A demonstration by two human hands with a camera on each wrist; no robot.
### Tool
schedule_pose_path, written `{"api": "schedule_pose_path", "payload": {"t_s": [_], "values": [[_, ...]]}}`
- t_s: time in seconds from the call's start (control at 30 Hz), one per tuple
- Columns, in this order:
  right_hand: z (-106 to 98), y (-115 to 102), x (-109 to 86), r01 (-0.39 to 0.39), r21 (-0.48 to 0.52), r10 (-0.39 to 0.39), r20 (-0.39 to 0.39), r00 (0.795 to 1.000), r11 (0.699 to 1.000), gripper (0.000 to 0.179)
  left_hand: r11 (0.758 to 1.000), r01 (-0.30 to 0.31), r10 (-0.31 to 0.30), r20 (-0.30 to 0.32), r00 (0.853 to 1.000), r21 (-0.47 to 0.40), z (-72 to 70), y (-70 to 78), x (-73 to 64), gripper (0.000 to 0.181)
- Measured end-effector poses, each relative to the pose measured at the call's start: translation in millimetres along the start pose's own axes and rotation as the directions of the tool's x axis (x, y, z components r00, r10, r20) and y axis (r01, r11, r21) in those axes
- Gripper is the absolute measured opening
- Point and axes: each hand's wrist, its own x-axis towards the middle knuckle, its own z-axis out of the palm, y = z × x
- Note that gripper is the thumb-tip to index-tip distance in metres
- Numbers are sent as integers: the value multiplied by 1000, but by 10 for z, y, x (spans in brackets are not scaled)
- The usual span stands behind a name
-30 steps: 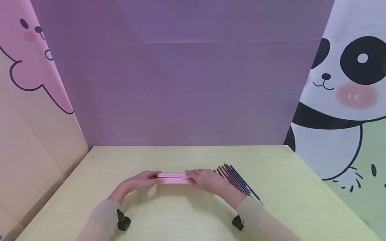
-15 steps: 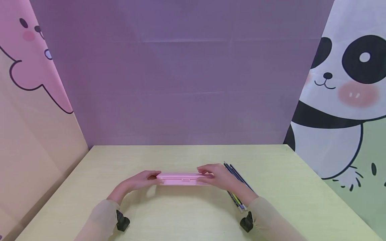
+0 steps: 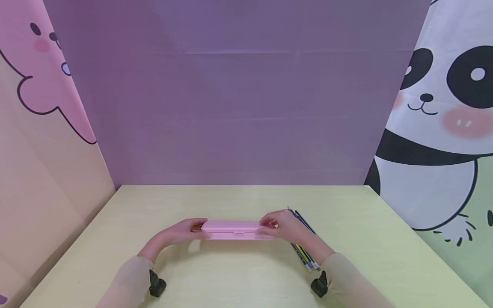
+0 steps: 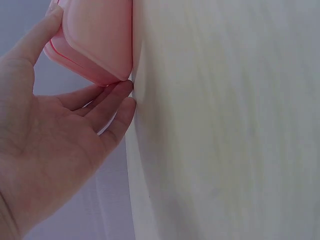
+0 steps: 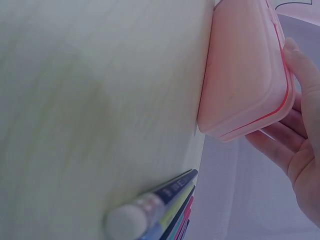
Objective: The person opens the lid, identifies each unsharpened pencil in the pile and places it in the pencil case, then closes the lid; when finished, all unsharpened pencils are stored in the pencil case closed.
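A long pink pencil case (image 3: 236, 230) lies on the table with its lid down and its clasp facing me. At its left end is my left hand (image 3: 180, 231); in the left wrist view the thumb (image 4: 42, 32) rests along the lid seam side and the fingers reach to the end near the tabletop. My right hand (image 3: 283, 226) holds the right end, its thumb (image 5: 299, 62) against the seam and the other fingers curled behind. A thin red seam runs round the case (image 5: 240, 65) in the right wrist view.
Several pencils (image 3: 306, 257) lie in a slanted bundle on the table (image 3: 231, 278), partly under my right forearm. Close to the right wrist camera, one shows a white eraser end (image 5: 125, 222). A purple backdrop (image 3: 239, 94) rises behind the table's far edge.
My right hand has slid right along the pencil case to its right end, bringing the front clasp into view. My left hand has stayed at the left end.
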Motion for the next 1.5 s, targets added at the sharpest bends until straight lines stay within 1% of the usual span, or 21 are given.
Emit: {"api": "schedule_pose_path", "payload": {"t_s": [0.13, 0.23, 0.4, 0.47, 0.57, 0.67, 0.8, 0.9, 1.0, 1.07, 1.13, 1.23, 1.3, 1.4, 1.5], "values": [[-5, 11, -8, 40, -23, -41, -21, 999, 999, 29, 1000, 18, -18, -18, 1000, 0, 16, 21, 2, 78], [-29, 22, 2, 47, -22, -48, -56, 997, 999, 26, 1000, 20, -20, -19, 1000, 9, 29, 60, 0, 80], [-97, 31, 53, 10, 23, -8, -89, 996, 1000, 15, 1000, -6, 6, -2, 1000, -9, 41, 87, 0, 77], [-113, 39, 76, -15, 41, 19, -86, 996, 999, 17, 1000, -19, 19, 4, 1000, -23, 47, 73, 2, 77], [-118, 71, 112, -72, 64, 78, -93, 993, 995, 20, 999, -10, 10, 5, 1000, -47, 69, 58, 18, 85], [-110, 112, 140, -112, 87, 123, -141, 982, 990, 18, 997, 0, 0, 1, 1000, -71, 105, 50, 35, 97], [-84, 165, 162, -115, 125, 141, -230, 963, 986, 11, 996, -2, 2, -8, 1000, -93, 144, 27, 43, 108], [-68, 189, 173, -116, 170, 161, -282, 946, 979, 7, 994, -27, 26, -10, 1000, -110, 158, 20, 37, 108], [-55, 209, 185, -111, 186, 169, -330, 929, 976, 7, 990, -58, 58, -5, 998, -127, 157, 21, 28, 101], [-54, 224, 190, -111, 185, 172, -352, 920, 976, 6, 991, -69, 70, 3, 998, -116, 156, 32, 23, 96], [-56, 237, 190, -119, 182, 179, -360, 916, 976, 6, 993, -73, 75, 15, 997, -94, 156, 50, 18, 95], [-63, 253, 182, -139, 195, 202, -350, 915, 971, 9, 996, -79, 80, 32, 996, -47, 156, 86, 7, 103], [-62, 266, 166, -145, 185, 203, -347, 916, 972, 12, 996, -86, 87, 37, 996, -20, 159, 102, 3, 109], [-60, 281, 134, -119, 160, 170, -361, 917, 980, 17, 996, -86, 86, 34, 996, 5, 169, 111, -2, 113], [-51, 296, 105, -49, 114, 92, -409, 908, 992, 20, 997, -67, 66, 21, 998, 27, 183, 110, -4, 113]]}}
